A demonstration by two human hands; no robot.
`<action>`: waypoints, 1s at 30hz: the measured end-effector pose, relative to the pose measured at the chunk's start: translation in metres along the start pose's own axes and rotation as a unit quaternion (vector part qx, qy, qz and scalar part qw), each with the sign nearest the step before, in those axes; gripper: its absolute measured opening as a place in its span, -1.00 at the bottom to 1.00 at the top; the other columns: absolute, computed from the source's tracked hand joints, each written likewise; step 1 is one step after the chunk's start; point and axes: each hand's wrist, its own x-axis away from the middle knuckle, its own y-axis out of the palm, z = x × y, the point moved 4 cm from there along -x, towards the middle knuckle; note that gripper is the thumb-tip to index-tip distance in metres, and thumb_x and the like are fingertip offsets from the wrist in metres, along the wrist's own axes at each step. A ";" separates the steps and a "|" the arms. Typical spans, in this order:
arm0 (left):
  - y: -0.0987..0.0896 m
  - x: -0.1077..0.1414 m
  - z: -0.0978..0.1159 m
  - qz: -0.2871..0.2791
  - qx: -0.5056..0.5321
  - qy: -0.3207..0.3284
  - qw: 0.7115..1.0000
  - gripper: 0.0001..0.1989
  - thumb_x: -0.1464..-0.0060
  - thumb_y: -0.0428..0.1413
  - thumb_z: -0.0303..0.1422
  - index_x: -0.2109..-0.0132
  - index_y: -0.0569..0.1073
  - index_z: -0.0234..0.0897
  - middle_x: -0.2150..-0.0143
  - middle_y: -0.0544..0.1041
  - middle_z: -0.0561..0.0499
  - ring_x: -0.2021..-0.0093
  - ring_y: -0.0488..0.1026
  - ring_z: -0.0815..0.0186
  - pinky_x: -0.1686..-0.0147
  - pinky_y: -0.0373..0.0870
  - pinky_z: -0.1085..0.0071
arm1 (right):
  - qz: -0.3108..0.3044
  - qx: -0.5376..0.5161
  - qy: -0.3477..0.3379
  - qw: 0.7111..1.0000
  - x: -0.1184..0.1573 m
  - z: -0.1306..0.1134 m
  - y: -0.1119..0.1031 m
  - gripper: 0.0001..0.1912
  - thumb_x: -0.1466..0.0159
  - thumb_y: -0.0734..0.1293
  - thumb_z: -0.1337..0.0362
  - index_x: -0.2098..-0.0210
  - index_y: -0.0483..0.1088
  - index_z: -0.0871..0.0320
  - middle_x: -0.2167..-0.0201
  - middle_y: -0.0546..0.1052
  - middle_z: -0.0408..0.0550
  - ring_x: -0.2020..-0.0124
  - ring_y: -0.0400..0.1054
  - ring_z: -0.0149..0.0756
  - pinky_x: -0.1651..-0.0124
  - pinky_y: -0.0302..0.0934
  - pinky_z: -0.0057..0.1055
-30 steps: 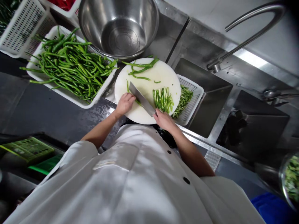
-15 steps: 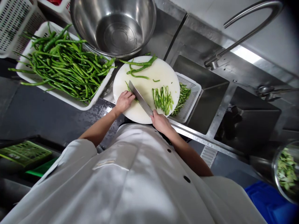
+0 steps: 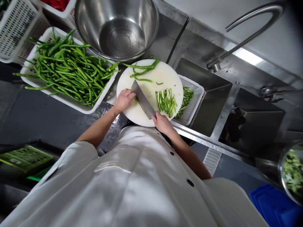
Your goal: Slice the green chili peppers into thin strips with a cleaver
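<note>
My right hand (image 3: 163, 122) is closed around the handle of a cleaver (image 3: 145, 103), whose broad blade slants over a round white cutting board (image 3: 169, 75). Just left of the blade, my left hand (image 3: 125, 99) has its fingers bent together on a green chili pepper (image 3: 136, 99), mostly hidden beneath them. To the right of the cleaver lies a bunch of sliced green peppers (image 3: 166, 101). A few long whole peppers (image 3: 145, 70) rest at the board's far side, with a small scrap nearby.
A white basket (image 3: 93, 107) heaped with long green peppers (image 3: 71, 69) stands left. Behind the board is a large steel bowl (image 3: 123, 34). A white basket (image 3: 197, 91) of cut peppers sits partly under the board's right side, by a steel sink (image 3: 210, 104) with a curved faucet (image 3: 255, 34).
The cleaver has tilted, so more of its blade face shows. My left hand has shifted slightly up and back from the blade. The whole view has moved a little.
</note>
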 end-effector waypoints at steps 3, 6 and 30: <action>0.000 -0.004 -0.003 -0.012 0.013 0.022 1.000 -0.72 -0.38 -0.02 -0.43 -0.02 0.57 -0.22 -0.01 0.56 -0.16 -0.03 0.43 0.07 -0.04 0.44 0.09 | -0.004 -0.029 -0.003 1.000 0.012 0.023 0.000 -0.66 -0.59 0.11 0.14 -0.19 0.35 0.16 -0.01 0.64 0.13 -0.04 0.53 -0.04 0.05 0.27 -0.35; 0.011 0.000 0.017 -0.037 0.050 0.052 0.997 -0.67 -0.44 -0.10 -0.43 0.00 0.58 -0.23 0.05 0.57 -0.14 0.04 0.44 0.13 -0.02 0.45 0.16 | 0.005 -0.009 0.024 1.000 0.031 0.038 -0.003 -0.62 -0.59 0.09 0.15 -0.24 0.32 0.20 0.02 0.65 0.15 -0.03 0.53 -0.02 0.03 0.27 -0.32; 0.005 -0.085 -0.029 0.025 0.052 -0.048 0.997 -0.72 -0.47 -0.11 -0.42 0.02 0.49 -0.42 -0.01 0.53 -0.22 -0.11 0.47 0.11 -0.17 0.41 0.09 | 0.002 -0.073 -0.043 0.996 0.051 0.049 0.019 -0.75 -0.57 0.17 0.16 -0.07 0.40 0.11 -0.04 0.64 0.07 -0.01 0.52 -0.13 -0.01 0.25 -0.38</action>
